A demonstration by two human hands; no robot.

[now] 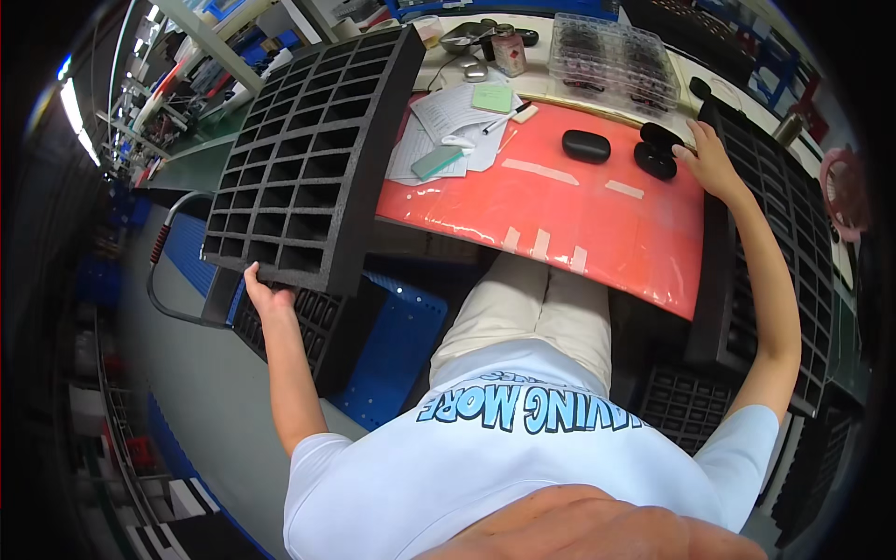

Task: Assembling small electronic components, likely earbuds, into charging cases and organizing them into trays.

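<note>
open black case [655, 162] upper right of frame, just left of right hand [712, 163]: part-curled, grip unclear. left hand [270, 293], farther off, clasps black foam tray [353, 196], upper left.

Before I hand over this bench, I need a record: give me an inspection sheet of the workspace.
Surface: red mat with pale tape strips.
Work items: black compartment tray, tilted; closed black case; open black case.
Clutter: papers, green sticky notes, pen, teal block; clear plastic box behind.
Hands: left hand grips the tray's lower edge; right hand at the open case.
Cables: thin dark line at back left, probably a cable.
Surroundings: black trays right; blue perforated panel below.
</note>
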